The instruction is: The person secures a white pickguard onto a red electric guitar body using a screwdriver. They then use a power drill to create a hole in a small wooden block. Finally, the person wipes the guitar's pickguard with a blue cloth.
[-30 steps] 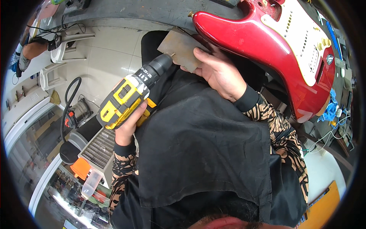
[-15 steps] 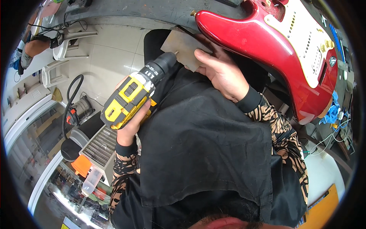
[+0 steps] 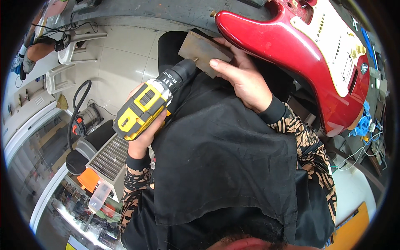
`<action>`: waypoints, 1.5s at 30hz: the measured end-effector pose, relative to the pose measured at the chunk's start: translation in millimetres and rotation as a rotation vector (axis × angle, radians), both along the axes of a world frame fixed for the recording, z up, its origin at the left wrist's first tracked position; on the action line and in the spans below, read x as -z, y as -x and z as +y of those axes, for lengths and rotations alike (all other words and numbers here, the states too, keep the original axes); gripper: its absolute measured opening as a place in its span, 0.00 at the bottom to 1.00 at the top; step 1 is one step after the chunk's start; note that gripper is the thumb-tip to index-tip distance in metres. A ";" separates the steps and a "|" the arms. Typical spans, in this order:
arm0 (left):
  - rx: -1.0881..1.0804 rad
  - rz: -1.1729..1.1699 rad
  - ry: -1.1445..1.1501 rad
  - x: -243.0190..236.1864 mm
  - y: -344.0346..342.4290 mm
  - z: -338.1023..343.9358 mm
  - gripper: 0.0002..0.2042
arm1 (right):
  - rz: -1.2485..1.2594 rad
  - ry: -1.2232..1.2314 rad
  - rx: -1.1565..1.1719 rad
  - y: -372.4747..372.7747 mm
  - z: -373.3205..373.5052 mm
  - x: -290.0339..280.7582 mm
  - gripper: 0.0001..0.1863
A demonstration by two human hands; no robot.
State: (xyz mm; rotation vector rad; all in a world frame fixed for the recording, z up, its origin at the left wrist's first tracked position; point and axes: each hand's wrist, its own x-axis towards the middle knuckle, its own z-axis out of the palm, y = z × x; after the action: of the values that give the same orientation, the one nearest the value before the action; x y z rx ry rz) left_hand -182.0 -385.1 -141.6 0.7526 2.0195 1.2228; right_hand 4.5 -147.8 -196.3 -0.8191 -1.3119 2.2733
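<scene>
My left hand (image 3: 144, 142) is wrapped around the grip of a yellow and black cordless drill (image 3: 145, 102). The drill points up and to the right, and the tip of its thin bit meets a grey-brown rectangular plate (image 3: 204, 46) close to one edge. My right hand (image 3: 250, 85) grips that plate from the right, thumb on the near face and fingers behind it. Its material is hard to make out. Just beyond my right hand lies a glossy red electric guitar body (image 3: 266, 37) with a cream pickguard (image 3: 329, 46).
A black apron (image 3: 225, 158) covers my lap. To the left are a white plastic chair (image 3: 77, 52), a vacuum cleaner (image 3: 85, 121) with a black hose and an orange container (image 3: 88, 180). A grey workbench (image 3: 137, 10) runs along the far side. Blue cloth and cables (image 3: 364, 125) lie at right.
The plate has tilted in my right hand, showing a darker face. My left hand has brought the drill slightly to the right along with it.
</scene>
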 end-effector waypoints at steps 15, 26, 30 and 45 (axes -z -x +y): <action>-0.019 0.014 -0.014 3.1 1.4 -0.7 0.33 | -0.080 -0.165 -0.034 -1.6 -2.7 -12.2 0.34; 0.040 0.070 -0.064 6.6 3.5 3.1 0.33 | -0.099 -0.249 -0.042 -1.5 -2.3 -3.5 0.33; 0.149 0.282 -0.104 9.9 5.0 5.9 0.33 | -0.074 -0.258 -0.044 -0.4 -2.6 -6.3 0.34; 0.272 0.563 -0.061 2.7 -2.6 19.2 0.35 | -0.074 -0.300 -0.061 -1.8 -4.2 3.0 0.39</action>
State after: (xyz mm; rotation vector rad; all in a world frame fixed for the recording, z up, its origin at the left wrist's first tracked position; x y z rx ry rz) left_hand -179.4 -365.9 -144.3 1.4790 2.2137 0.9876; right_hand 6.2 -152.1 -199.3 -0.7717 -1.6810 2.0363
